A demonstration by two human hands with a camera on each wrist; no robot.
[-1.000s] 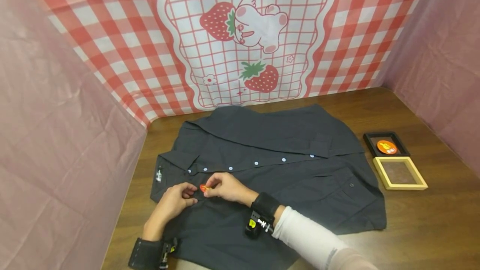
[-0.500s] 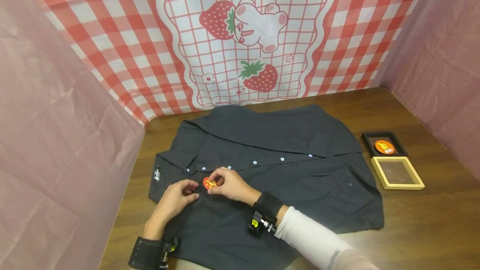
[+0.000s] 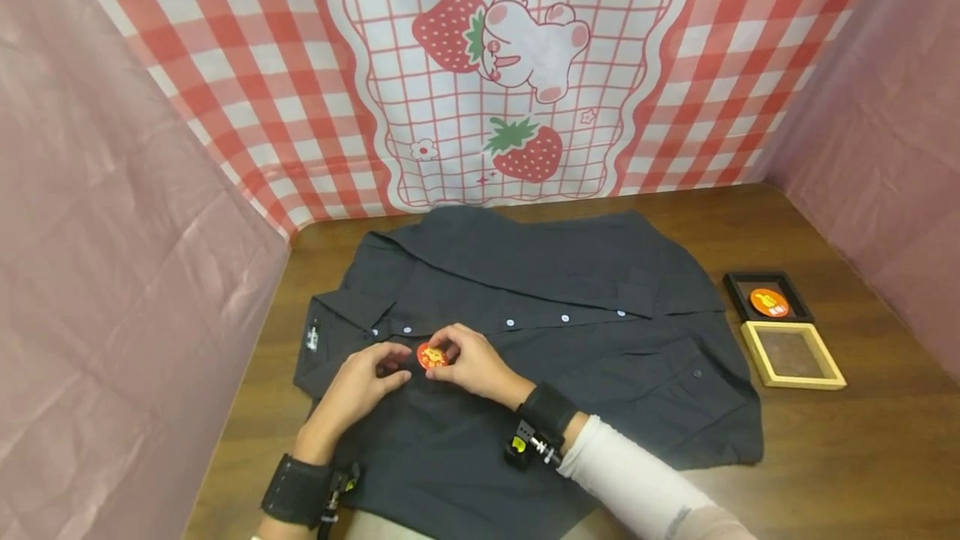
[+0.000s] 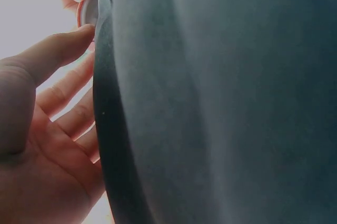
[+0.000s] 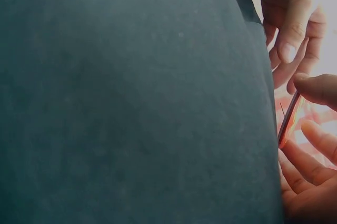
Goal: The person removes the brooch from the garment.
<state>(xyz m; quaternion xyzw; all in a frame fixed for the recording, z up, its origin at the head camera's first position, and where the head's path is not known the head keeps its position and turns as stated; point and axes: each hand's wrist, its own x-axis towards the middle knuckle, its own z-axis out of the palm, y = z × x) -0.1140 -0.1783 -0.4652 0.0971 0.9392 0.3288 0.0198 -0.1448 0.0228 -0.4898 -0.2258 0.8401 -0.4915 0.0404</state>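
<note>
A dark grey button-up shirt [image 3: 480, 432] lies spread on the table, its collar to the left. Over its upper front, my right hand [image 3: 476, 369] pinches a round red-orange pin badge [image 3: 431, 356] with a yellow picture between thumb and fingers. In the right wrist view the badge [image 5: 288, 121] shows nearly edge-on, and a thin pin [image 5: 282, 109] stands away from its back. My left hand [image 3: 360, 386] is just left of the badge, fingers loosely bent with nothing between them. In the left wrist view its thumb tip comes right at the badge's rim [image 4: 80, 14].
On the right of the wooden table [image 3: 892, 432], a black frame [image 3: 738, 294] holds a second orange badge [image 3: 769, 302]. A pale yellow frame [image 3: 757, 357] lies just in front of it. Red checked cloth [image 3: 255, 107] hangs behind, with pink cloth [image 3: 135, 290] at the sides.
The right hand has turned the badge from nearly edge-on so that its picture faces the head camera, and moved it slightly right and away. The left hand has followed a little.
</note>
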